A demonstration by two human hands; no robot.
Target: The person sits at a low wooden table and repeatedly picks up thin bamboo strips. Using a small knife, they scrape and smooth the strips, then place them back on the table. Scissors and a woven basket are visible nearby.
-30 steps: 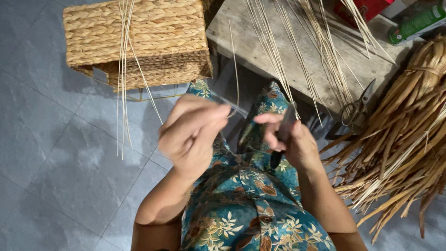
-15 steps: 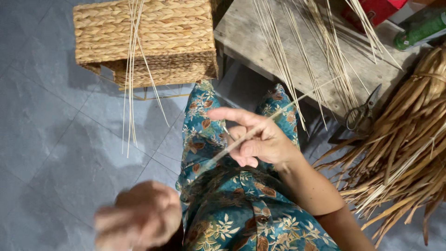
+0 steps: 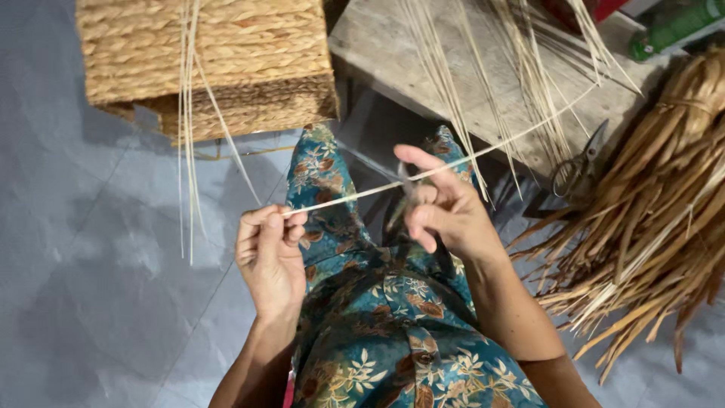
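Left hand (image 3: pixel 268 249) pinching near end of pale reed strip (image 3: pixel 355 195); right hand (image 3: pixel 442 208) gripping mid-strip, possibly with blade; strip running up-right toward wooden bench (image 3: pixel 393 53).

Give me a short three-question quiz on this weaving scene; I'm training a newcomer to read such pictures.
1. True or false: the left hand pinches one end of a pale reed strip.
2. Which lies on the wooden board? A) scissors B) a hammer C) a cup
3. What stands on the floor beyond the left hand?

Key: 1 true. 2 A. 3 A woven basket. The right hand grips the strip further along, against a thin blade-like tool.
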